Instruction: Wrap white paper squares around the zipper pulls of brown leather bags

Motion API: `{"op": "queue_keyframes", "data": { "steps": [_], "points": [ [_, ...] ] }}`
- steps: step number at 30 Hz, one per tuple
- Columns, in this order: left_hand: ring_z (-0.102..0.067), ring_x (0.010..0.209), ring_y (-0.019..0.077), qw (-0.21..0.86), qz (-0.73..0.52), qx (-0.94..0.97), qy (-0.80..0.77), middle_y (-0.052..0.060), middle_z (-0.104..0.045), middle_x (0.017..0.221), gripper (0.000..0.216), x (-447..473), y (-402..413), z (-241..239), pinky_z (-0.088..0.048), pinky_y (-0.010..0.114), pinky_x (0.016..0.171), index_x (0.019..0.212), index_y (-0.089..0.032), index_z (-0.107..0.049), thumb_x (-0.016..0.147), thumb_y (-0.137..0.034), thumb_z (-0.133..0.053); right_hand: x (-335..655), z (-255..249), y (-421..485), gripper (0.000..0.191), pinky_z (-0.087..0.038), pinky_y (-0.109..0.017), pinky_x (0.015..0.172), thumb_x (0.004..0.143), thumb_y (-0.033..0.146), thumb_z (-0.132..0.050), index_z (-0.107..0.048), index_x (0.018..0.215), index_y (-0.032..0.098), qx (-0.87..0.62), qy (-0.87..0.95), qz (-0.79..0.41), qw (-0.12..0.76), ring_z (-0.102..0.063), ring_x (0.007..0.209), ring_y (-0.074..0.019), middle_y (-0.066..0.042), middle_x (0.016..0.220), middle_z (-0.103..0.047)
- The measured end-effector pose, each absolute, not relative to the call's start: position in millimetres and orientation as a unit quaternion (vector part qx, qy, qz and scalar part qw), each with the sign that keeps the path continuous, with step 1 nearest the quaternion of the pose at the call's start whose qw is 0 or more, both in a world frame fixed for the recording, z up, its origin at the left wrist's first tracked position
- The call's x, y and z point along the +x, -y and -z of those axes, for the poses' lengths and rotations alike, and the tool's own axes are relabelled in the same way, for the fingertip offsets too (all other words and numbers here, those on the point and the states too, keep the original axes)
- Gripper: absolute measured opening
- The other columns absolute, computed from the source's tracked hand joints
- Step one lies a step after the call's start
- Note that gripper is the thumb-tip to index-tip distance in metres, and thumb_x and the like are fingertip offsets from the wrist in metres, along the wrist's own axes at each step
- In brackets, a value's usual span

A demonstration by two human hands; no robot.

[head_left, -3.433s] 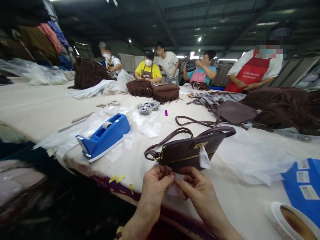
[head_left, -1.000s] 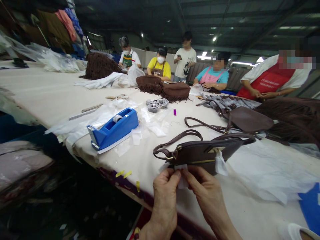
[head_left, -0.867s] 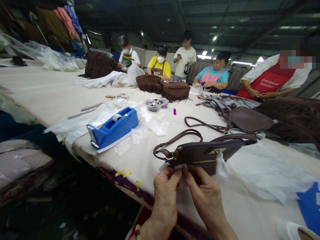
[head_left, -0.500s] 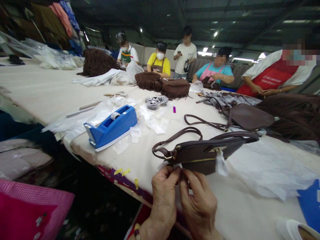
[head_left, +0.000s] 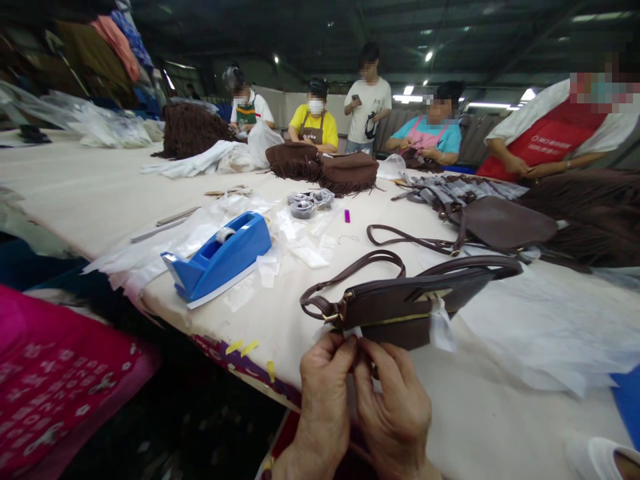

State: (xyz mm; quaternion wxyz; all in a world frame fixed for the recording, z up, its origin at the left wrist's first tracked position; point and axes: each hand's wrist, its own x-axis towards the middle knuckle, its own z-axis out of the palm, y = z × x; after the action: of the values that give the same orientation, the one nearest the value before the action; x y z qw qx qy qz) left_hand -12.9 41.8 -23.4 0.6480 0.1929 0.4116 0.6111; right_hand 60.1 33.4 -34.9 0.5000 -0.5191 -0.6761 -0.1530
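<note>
Both hands, left hand (head_left: pixel 325 383) and right hand (head_left: pixel 395 400), are pinching a small white wrap at the brown bag's (head_left: pixel 400 308) near-left corner on the worktop (head_left: pixel 90 193); bag looking soft, light, floppy—best gripped by body, not strap.

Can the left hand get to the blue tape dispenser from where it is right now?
Probably yes. The left hand is pinched with the right hand at the brown bag; only flat plastic scraps lie between it and the tape dispenser.
</note>
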Motion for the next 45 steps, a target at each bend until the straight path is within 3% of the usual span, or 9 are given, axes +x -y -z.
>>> {"op": "queue_keyframes", "data": {
  "steps": [5,13,19,24,28,31,36,40,45],
  "points": [
    [-0.051,0.058,0.0110,0.652,-0.600,0.188,-0.425,-0.001,-0.058,0.060,0.013,-15.1,-42.2,26.7,-0.040,0.022,0.057,0.065,-0.015,-0.061,0.063,-0.024,-0.070,65.2,41.5,-32.1,0.017,-0.053,-0.027,0.060,0.086,0.015,-0.048,-0.062,0.096,0.013,-0.468,0.706,0.146,0.511,-0.061,0.068,-0.0176,-0.010,0.078,-0.064],
    [-0.048,0.058,0.0099,0.658,-0.624,0.149,-0.394,-0.002,-0.054,0.057,0.009,-17.1,-45.3,23.0,-0.039,0.021,0.057,0.057,-0.015,-0.057,0.060,-0.017,-0.066,77.2,62.0,-36.6,0.024,-0.053,-0.025,0.060,0.086,0.019,-0.048,-0.061,0.104,0.011,-0.450,0.745,0.200,0.450,-0.061,0.072,-0.0181,-0.012,0.084,-0.062],
    [-0.049,0.058,0.0104,0.657,-0.610,0.169,-0.410,-0.001,-0.055,0.057,0.011,-15.8,-45.3,22.9,-0.038,0.022,0.057,0.059,-0.013,-0.058,0.060,-0.018,-0.068,72.5,56.3,-37.9,0.018,-0.050,-0.027,0.055,0.086,0.015,-0.047,-0.063,0.094,0.011,-0.448,0.731,0.273,0.436,-0.060,0.066,-0.0187,-0.013,0.078,-0.063],
    [-0.049,0.055,0.0101,0.648,-0.609,0.175,-0.422,0.000,-0.057,0.059,0.013,-14.1,-47.9,22.6,-0.038,0.022,0.055,0.064,-0.012,-0.061,0.059,-0.020,-0.070,70.3,52.6,-34.7,0.024,-0.048,-0.027,0.050,0.088,0.015,-0.039,-0.063,0.090,0.011,-0.432,0.726,0.283,0.454,-0.060,0.060,-0.0181,-0.013,0.073,-0.065],
    [-0.048,0.052,0.0102,0.633,-0.597,0.200,-0.451,-0.001,-0.056,0.055,0.019,-14.4,-45.4,20.8,-0.036,0.022,0.051,0.067,-0.012,-0.063,0.061,-0.028,-0.072,69.4,60.2,-25.7,0.023,-0.050,-0.028,0.057,0.088,0.019,-0.041,-0.062,0.096,0.013,-0.445,0.697,0.181,0.532,-0.061,0.065,-0.0188,-0.011,0.078,-0.067],
    [-0.049,0.052,0.0103,0.641,-0.589,0.216,-0.442,0.000,-0.059,0.059,0.019,-13.5,-42.1,17.8,-0.038,0.023,0.053,0.075,-0.013,-0.065,0.066,-0.029,-0.069,73.0,55.0,-19.7,0.020,-0.051,-0.027,0.061,0.086,0.026,-0.049,-0.062,0.097,0.016,-0.501,0.630,0.006,0.593,-0.062,0.070,-0.0189,-0.009,0.085,-0.067],
    [-0.052,0.059,0.0108,0.640,-0.603,0.207,-0.430,0.001,-0.062,0.062,0.014,-12.3,-41.9,14.2,-0.041,0.023,0.061,0.072,-0.013,-0.066,0.064,-0.023,-0.069,74.4,31.3,-25.5,0.023,-0.053,-0.023,0.058,0.077,0.039,-0.059,-0.068,0.080,0.018,-0.565,0.519,-0.304,0.564,-0.064,0.067,-0.0181,-0.005,0.074,-0.069],
    [-0.052,0.061,0.0109,0.651,-0.601,0.182,-0.427,0.000,-0.061,0.062,0.012,-14.5,-43.1,15.0,-0.040,0.022,0.061,0.069,-0.013,-0.065,0.062,-0.022,-0.070,67.8,25.6,-30.0,0.025,-0.052,-0.024,0.058,0.068,0.041,-0.065,-0.070,0.073,0.017,-0.571,0.464,-0.371,0.566,-0.063,0.064,-0.0183,-0.005,0.069,-0.069],
    [-0.049,0.059,0.0096,0.646,-0.602,0.177,-0.435,-0.001,-0.058,0.060,0.010,-16.9,-44.2,15.2,-0.037,0.020,0.058,0.063,-0.014,-0.064,0.060,-0.020,-0.070,63.8,22.0,-29.9,0.025,-0.050,-0.023,0.053,0.067,0.041,-0.064,-0.069,0.068,0.016,-0.586,0.465,-0.360,0.557,-0.061,0.057,-0.0173,-0.004,0.062,-0.068]
  ]
}}
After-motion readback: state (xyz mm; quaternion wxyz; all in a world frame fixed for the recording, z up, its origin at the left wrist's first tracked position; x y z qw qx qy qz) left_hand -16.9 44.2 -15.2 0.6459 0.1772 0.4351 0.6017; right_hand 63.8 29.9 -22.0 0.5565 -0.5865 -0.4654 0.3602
